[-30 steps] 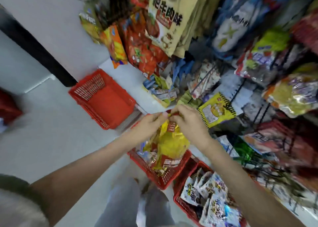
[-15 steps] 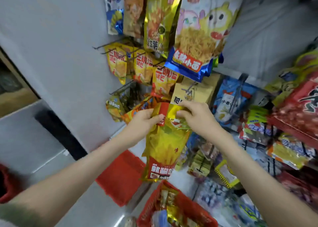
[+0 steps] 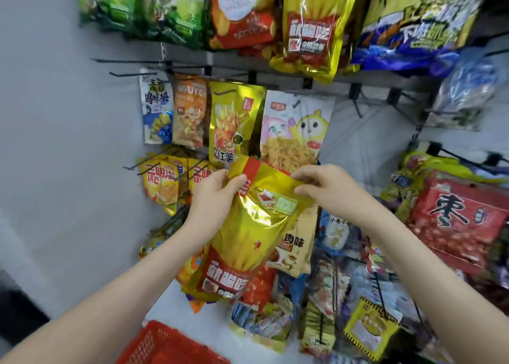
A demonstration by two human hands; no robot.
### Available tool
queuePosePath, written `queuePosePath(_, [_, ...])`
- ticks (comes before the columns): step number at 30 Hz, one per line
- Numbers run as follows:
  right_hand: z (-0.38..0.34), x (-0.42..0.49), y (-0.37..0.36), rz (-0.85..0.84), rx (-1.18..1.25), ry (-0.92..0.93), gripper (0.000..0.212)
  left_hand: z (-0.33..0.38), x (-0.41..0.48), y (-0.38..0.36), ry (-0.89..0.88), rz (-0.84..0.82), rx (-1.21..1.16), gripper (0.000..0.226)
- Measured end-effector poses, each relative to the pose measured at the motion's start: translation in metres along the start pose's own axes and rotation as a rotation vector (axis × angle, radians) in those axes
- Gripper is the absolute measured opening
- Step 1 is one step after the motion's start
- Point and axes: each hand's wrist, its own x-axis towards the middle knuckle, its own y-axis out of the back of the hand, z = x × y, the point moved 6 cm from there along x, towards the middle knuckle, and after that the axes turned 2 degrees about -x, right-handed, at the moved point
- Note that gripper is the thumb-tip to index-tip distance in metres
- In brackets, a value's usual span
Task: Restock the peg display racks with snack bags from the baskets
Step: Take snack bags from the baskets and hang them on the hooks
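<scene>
Gold snack bag (image 3: 248, 234): left grip (image 3: 212, 195) and right grip (image 3: 322, 187) pinch its top edge. Bare pegs (image 3: 132, 61) jut out at upper left.

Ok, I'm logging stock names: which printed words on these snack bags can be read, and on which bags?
"挖土豆": red and white bag, top row.
"三明治 锅巴": yellow bags, left.
"枣": red bag, right.
"肉味": beige bag behind the held gold bag.
"红薯": hanging gold bag above it.
The rest, the held bag's print included, is too blurred.
</scene>
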Motion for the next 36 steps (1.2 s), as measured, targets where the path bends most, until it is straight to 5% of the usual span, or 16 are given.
queuePosePath(4, [0.004,0.001,0.025,0.146,0.007,-0.02,0.011,0.018,0.001,-0.013,-0.018,0.021,-0.007,0.019])
queuePosePath(13, [0.011,-0.004,0.062,0.229,0.362,-0.036,0.021,0.061,-0.005,-0.035,-0.003,-0.017,-0.088,0.02])
queuePosePath(21, [-0.027,0.013,0.104,0.331,-0.066,0.096,0.021,0.106,0.014,-0.048,-0.115,0.056,-0.066,0.026])
queuePosePath(23, [-0.036,0.023,0.116,0.356,-0.049,0.084,0.017,0.12,0.023,-0.048,-0.149,0.084,-0.082,0.039])
queuePosePath(29, [-0.05,0.055,0.151,0.423,0.246,0.133,0.007,0.179,0.053,-0.039,-0.301,0.061,-0.096,0.026])
queuePosePath(36, [-0.099,0.11,0.214,0.633,0.156,0.272,0.005,0.264,0.118,-0.004,-0.553,0.1,0.053,0.03])
